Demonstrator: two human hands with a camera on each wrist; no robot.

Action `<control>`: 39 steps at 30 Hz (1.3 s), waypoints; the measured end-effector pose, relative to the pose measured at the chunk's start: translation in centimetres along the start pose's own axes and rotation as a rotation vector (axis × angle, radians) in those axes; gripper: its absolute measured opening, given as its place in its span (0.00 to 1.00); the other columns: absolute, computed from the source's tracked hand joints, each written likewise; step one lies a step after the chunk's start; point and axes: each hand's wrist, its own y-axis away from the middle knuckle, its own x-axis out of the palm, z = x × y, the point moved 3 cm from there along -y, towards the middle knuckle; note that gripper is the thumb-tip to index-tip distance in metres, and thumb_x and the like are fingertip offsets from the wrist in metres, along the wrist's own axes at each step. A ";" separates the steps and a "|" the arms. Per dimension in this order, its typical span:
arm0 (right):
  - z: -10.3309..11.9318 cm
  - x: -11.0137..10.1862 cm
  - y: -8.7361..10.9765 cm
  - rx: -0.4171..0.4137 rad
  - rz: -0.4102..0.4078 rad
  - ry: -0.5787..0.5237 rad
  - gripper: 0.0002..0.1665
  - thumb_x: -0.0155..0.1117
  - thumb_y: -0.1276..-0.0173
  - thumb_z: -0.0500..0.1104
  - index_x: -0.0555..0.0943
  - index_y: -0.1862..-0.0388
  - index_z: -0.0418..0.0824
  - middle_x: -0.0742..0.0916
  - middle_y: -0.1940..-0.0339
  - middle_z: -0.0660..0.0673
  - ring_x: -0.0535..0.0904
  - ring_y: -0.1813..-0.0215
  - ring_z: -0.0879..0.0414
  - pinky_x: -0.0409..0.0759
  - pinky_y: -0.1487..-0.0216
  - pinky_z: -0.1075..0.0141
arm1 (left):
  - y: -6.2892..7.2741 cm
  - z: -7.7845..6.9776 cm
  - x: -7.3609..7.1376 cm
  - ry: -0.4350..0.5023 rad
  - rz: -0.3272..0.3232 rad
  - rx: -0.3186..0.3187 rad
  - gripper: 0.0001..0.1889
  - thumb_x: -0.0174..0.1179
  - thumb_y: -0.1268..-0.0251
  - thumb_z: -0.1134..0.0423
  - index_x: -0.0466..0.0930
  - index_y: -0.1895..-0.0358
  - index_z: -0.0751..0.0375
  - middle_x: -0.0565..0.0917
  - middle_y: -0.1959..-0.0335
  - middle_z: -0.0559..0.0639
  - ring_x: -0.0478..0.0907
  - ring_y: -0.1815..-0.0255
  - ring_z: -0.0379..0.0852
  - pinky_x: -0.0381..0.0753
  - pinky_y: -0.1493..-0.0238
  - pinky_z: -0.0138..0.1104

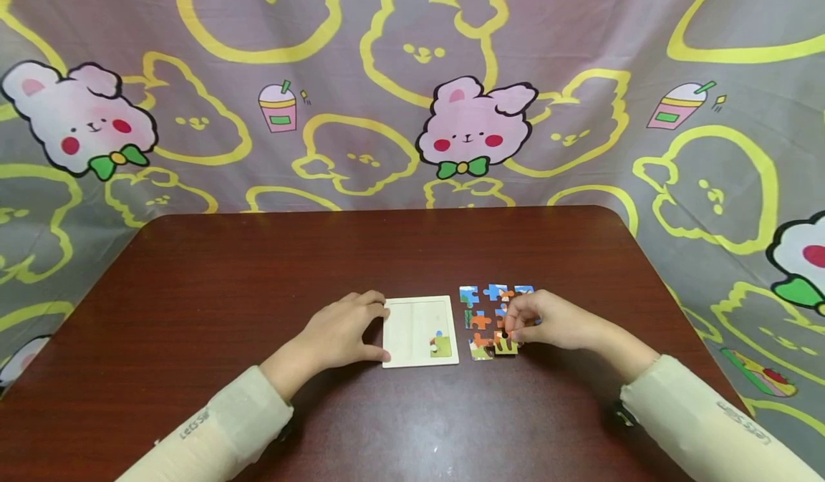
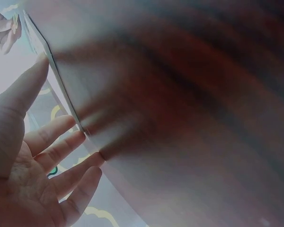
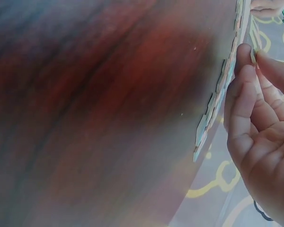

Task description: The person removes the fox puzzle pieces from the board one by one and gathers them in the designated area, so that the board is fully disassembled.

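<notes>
A square pale puzzle board (image 1: 409, 321) lies on the table, with one green puzzle piece (image 1: 442, 347) in its lower right corner. My left hand (image 1: 338, 330) rests against the board's left edge, thumb near the lower corner and fingers near the upper one. In the left wrist view those fingers (image 2: 61, 156) are spread and fairly straight. Right of the board, my right hand (image 1: 548, 319) pinches a green and brown puzzle piece (image 1: 506, 344) between thumb and fingertips. The right wrist view shows this piece (image 3: 253, 56) edge-on, raised above the table.
Several loose puzzle pieces (image 1: 479, 320) lie in rows right of the board, partly hidden by the right hand. The dark wooden table (image 1: 290, 253) reaches back to a patterned curtain (image 1: 361, 95).
</notes>
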 end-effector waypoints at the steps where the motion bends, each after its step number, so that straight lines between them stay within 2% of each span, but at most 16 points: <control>1: 0.0 0.0 0.1 0.002 0.001 0.001 0.02 0.66 0.34 0.33 0.80 0.66 0.36 0.84 0.77 0.48 0.77 0.71 0.64 0.77 0.62 0.68 | 0.0 0.0 0.0 0.000 0.000 -0.001 0.33 0.76 0.54 0.43 0.83 0.44 0.56 0.78 0.36 0.50 0.77 0.39 0.53 0.80 0.45 0.47; 16: -0.3 0.1 0.8 0.053 -0.018 0.036 0.03 0.67 0.37 0.32 0.80 0.68 0.35 0.83 0.79 0.47 0.74 0.75 0.66 0.75 0.69 0.70 | 0.2 0.0 0.1 -0.009 -0.004 -0.001 0.37 0.76 0.54 0.42 0.79 0.41 0.56 0.78 0.38 0.47 0.77 0.41 0.50 0.79 0.45 0.45; 20: -0.2 0.2 0.7 0.048 -0.025 0.063 0.03 0.68 0.38 0.32 0.81 0.68 0.35 0.84 0.78 0.48 0.75 0.74 0.67 0.76 0.69 0.70 | 0.2 0.0 0.1 -0.002 -0.006 0.000 0.37 0.77 0.54 0.42 0.79 0.40 0.56 0.78 0.37 0.47 0.77 0.40 0.51 0.79 0.45 0.46; 27: -0.2 -0.2 0.8 0.058 -0.051 0.175 0.05 0.70 0.39 0.34 0.80 0.67 0.40 0.84 0.76 0.54 0.75 0.72 0.67 0.76 0.67 0.70 | 0.2 0.1 0.2 -0.007 -0.007 -0.003 0.37 0.77 0.54 0.42 0.78 0.40 0.55 0.78 0.37 0.47 0.76 0.39 0.50 0.79 0.45 0.46; 34: 0.1 -0.6 0.8 0.046 -0.063 0.185 0.04 0.68 0.37 0.32 0.81 0.66 0.39 0.86 0.72 0.53 0.78 0.69 0.67 0.78 0.65 0.69 | 0.2 0.0 0.0 -0.002 -0.014 0.008 0.36 0.77 0.54 0.43 0.79 0.41 0.56 0.78 0.37 0.48 0.77 0.40 0.51 0.79 0.45 0.46; 39: 0.9 -0.4 0.1 0.017 -0.063 0.212 0.03 0.68 0.35 0.34 0.82 0.66 0.40 0.87 0.72 0.52 0.78 0.69 0.68 0.78 0.64 0.69 | 0.1 -0.1 -0.1 0.002 -0.010 0.004 0.36 0.76 0.53 0.43 0.79 0.41 0.57 0.78 0.37 0.48 0.77 0.40 0.52 0.79 0.44 0.46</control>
